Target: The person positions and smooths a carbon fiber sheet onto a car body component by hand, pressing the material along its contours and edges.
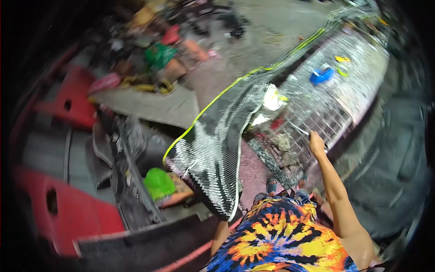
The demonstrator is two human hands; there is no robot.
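A long piece of black woven carbon-fibre cloth (217, 122), edged with yellow-green tape on one side and a pale edge on the other, hangs in front of me. My left forearm goes up behind its lower end, and the cloth hides that hand, so its fingers do not show. My right hand (317, 143) is closed round a slim tool with a thin, light shaft (299, 129); blur hides its exact kind. That hand is over the near end of a low, film-covered table (362, 86), beside a metal grid (324, 120).
On the table lie a blue roll (321, 75), a yellow-green tape ring (342, 70) and a small yellow item (342, 59). Red panels (86, 213) stand at left, near a green bag (158, 183). Mixed clutter fills the far left; large dark moulded shapes (385, 181) lie at right.
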